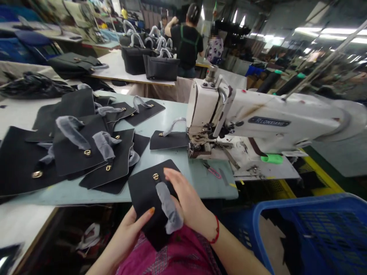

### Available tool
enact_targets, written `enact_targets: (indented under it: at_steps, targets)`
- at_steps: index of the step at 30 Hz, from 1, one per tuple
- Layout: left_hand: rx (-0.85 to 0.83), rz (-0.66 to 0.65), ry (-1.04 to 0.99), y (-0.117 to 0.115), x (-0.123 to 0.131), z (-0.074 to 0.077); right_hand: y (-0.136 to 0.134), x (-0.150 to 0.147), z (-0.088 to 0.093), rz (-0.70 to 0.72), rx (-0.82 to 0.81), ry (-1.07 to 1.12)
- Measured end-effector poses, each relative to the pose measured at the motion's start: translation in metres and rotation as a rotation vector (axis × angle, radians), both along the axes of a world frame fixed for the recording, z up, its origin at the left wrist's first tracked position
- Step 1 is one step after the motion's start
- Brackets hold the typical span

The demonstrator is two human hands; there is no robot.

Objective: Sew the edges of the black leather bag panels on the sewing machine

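Observation:
A black bag panel [143, 191] is held over my lap, tilted, at the front edge of the table. It bears a gold-coloured metal fitting [155, 176] and a handle [169, 210] wrapped in clear plastic. My left hand [134, 225] grips the panel's lower left side, thumb on top and the other fingers hidden beneath. Along its right edge, my right hand [187, 198] holds the panel beside the wrapped handle, fingers reaching toward the fitting. Another black panel with a wrapped handle [169, 140] lies by the needle area of the white sewing machine [258, 114].
Several black panels with wrapped handles [83, 149] are heaped on the table's left. Pink-handled snips [212, 171] lie before the machine. A blue basket [258, 229] holding dark pieces stands at right. Behind, black bags [162, 68] fill a table near a person [187, 46].

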State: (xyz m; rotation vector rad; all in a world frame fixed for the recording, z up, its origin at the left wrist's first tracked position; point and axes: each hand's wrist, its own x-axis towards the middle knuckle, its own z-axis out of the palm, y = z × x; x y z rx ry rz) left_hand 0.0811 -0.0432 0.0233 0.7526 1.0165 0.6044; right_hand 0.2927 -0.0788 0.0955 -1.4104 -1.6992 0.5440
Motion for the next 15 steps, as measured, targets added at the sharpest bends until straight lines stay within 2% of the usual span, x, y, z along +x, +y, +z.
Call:
enact_targets:
  at_steps: [3,4,6,8,12,15]
  targets:
    - [-0.002,0.045,-0.007,0.003,0.003,-0.005,-0.018,0.018,-0.012,-0.302,-0.059,0.166]
    - [-0.004,0.039,-0.007,0.005,0.004,-0.005,-0.022,0.024,-0.014,-0.355,-0.103,0.243]
    - [0.028,0.012,0.018,0.009,0.005,-0.002,-0.029,0.031,-0.015,-0.32,-0.21,0.356]
    - [0.111,-0.02,0.066,0.011,0.006,0.002,-0.031,0.032,-0.011,-0.264,-0.258,0.346]
    - [0.284,-0.03,0.178,0.012,0.008,0.005,-0.027,0.025,-0.001,-0.315,-0.185,0.28]
    - [0.345,0.002,0.241,0.01,0.005,-0.002,-0.023,0.02,0.001,-0.319,-0.167,0.279]
